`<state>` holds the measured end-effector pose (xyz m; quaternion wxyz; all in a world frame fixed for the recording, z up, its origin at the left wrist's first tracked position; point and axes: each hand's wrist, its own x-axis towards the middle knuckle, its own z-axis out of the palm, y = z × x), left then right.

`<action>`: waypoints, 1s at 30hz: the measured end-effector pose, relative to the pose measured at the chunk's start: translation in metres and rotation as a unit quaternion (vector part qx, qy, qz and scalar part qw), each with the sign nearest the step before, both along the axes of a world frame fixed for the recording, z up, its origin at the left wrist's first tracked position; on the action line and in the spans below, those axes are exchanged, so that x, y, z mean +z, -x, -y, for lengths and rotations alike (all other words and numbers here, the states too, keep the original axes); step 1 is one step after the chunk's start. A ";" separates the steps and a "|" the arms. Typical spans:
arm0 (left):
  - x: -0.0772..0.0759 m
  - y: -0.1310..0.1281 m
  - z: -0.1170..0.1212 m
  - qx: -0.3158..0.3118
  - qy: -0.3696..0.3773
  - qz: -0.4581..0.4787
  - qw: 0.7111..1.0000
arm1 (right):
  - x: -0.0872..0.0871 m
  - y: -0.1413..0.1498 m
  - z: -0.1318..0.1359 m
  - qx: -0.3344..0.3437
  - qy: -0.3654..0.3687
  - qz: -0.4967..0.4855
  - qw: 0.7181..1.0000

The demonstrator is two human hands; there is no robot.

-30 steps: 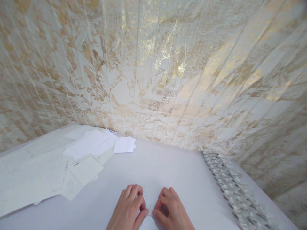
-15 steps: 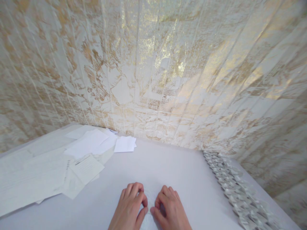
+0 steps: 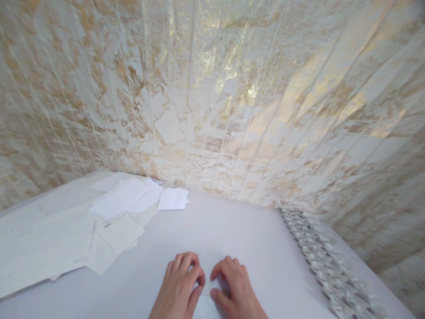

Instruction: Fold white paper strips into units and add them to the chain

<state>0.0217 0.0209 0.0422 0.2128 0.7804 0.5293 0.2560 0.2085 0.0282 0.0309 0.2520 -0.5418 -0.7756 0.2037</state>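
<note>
At the bottom middle, a small piece of white paper (image 3: 206,306) lies on the table between my two hands, hard to tell from the white surface. My left hand (image 3: 181,283) is curled at its left side, thumb and index finger pinched together on that edge. Across from it, my right hand (image 3: 236,285) rests at the right side with fingers bent. A small gap shows between its thumb and index finger. The paper's lower part runs out of the picture, and my palms hide some of its sides.
Printed and blank sheets (image 3: 43,239) overlap on the left of the white table (image 3: 229,226). A small stack of white paper squares (image 3: 173,199) sits at the back. Rows of folded paper pieces (image 3: 327,270) line the right. A patterned gold-and-white curtain (image 3: 212,97) hangs behind.
My right thumb and index finger have parted a little, and the right hand has shifted slightly to the right. My left hand has barely moved.
</note>
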 end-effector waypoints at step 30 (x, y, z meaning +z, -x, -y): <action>0.013 0.003 0.000 -0.045 0.128 0.228 0.964 | 0.017 0.005 -0.005 0.053 0.183 -0.107 0.976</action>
